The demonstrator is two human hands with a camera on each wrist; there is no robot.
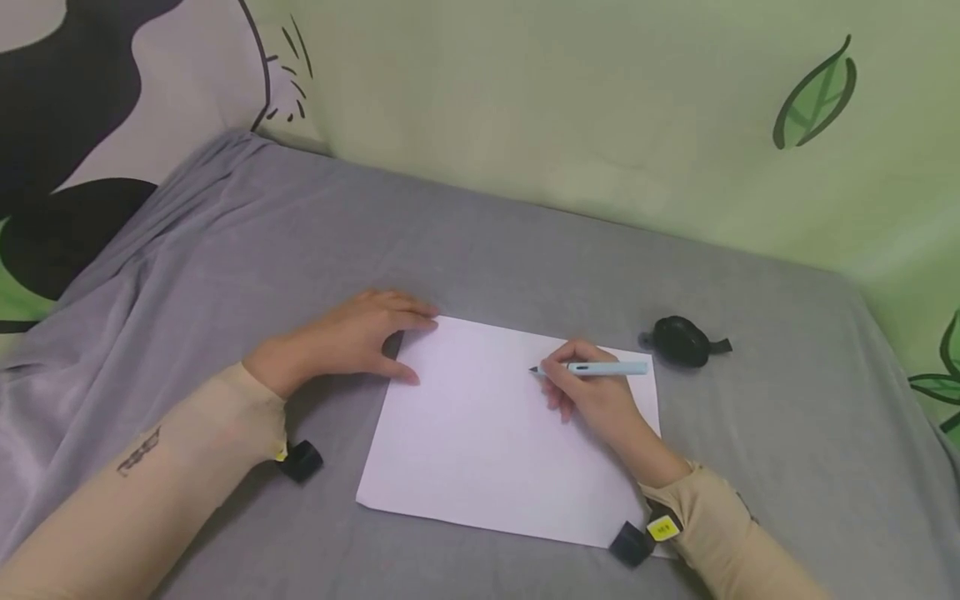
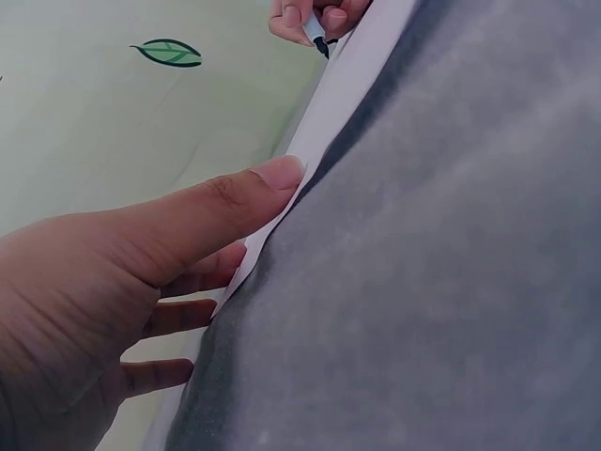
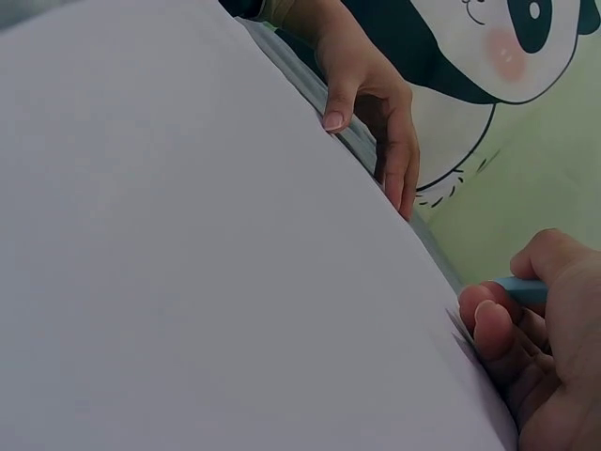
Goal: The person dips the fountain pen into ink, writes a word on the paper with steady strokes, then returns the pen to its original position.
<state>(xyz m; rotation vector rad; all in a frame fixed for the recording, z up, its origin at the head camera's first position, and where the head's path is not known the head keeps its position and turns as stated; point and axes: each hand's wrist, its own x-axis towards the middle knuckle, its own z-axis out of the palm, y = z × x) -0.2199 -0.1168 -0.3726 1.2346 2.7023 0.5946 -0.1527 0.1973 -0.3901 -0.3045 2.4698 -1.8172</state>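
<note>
Pale-blue pen (image 1: 611, 367), just one, with a dark tip, lies near level over the upper right part of a single white paper sheet (image 1: 465, 442) on grey cloth (image 1: 480, 242). The right hand's (image 1: 600, 404) fingers pinch it near the tip; the left hand's (image 1: 356, 337) fingers are spread wide at the paper's upper left corner. A yellow label (image 1: 663, 528) on the right wrist is too small to read. One black oval object (image 1: 681, 342) lies beyond the sheet's right corner.
</note>
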